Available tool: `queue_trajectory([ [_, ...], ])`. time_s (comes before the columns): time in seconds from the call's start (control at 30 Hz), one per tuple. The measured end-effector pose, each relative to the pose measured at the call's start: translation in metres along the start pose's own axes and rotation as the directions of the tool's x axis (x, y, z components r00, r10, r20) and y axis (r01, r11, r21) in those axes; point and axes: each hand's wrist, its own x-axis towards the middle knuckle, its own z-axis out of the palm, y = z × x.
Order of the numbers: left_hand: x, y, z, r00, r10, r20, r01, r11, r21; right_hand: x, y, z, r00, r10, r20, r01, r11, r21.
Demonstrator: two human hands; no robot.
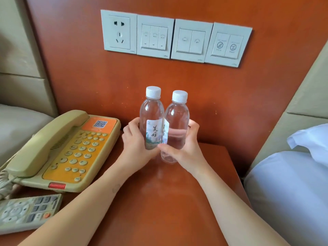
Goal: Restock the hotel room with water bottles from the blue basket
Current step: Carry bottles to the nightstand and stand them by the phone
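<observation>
- Panelling (pixel 74 77) of reddish-brown wood fills the back, with the nightstand top (pixel 168 201) in the same wood below it.
- Pillow (pixel 292 183), white, at the right edge, just beside the nightstand.
- Telephone (pixel 67 150), beige with an orange keypad face, on the nightstand's left side, handset in its cradle.
- Wall plates (pixel 175 38), four white ones in a row on the panelling: one socket, three sets of switches.
- Remote control (pixel 26 212), grey, at the near left corner in front of the telephone.
- Bottles: two, clear with white caps, side by side and touching over the back middle of the nightstand. The left bottle (pixel 151 110) is about upright and the right bottle (pixel 177 114) leans slightly. Cannot tell whether the bases rest on the wood.
- Grip: left hand (pixel 136 144) curled round the left bottle at its label; right hand (pixel 184 146) curled round the right bottle, thumb across the front.
</observation>
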Motion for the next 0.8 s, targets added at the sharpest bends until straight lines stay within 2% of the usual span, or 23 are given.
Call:
queue_trajectory([
  [0.03, -0.002, -0.003, -0.001, 1.0, 0.008, -0.023, -0.006, 0.995, 0.102, -0.001, 0.003, -0.003, 1.0, 0.023, 0.012, -0.023, 0.999, -0.047],
  [0.07, -0.004, -0.006, -0.002, 1.0, 0.002, -0.022, 0.001, 0.994, 0.112, -0.003, 0.004, -0.005, 0.999, 0.047, 0.003, -0.047, 0.995, -0.087],
  [0.17, -0.004, -0.008, -0.005, 0.999, -0.047, 0.023, 0.049, 0.996, -0.079, -0.002, 0.008, -0.006, 0.998, 0.061, -0.01, -0.062, 0.993, -0.096],
  [0.33, 0.007, -0.016, -0.004, 0.992, -0.115, -0.057, 0.105, 0.984, -0.147, 0.017, 0.007, 0.01, 0.997, 0.064, -0.048, -0.066, 0.997, -0.03],
  [0.53, 0.018, -0.027, -0.003, 0.991, -0.075, -0.113, 0.064, 0.993, -0.104, 0.034, 0.013, 0.022, 0.993, 0.08, -0.091, -0.085, 0.995, -0.049],
  [0.8, 0.037, -0.037, 0.002, 0.994, -0.072, -0.08, 0.064, 0.992, -0.105, 0.04, 0.016, 0.025, 0.989, 0.045, -0.143, -0.068, 0.985, -0.158],
])
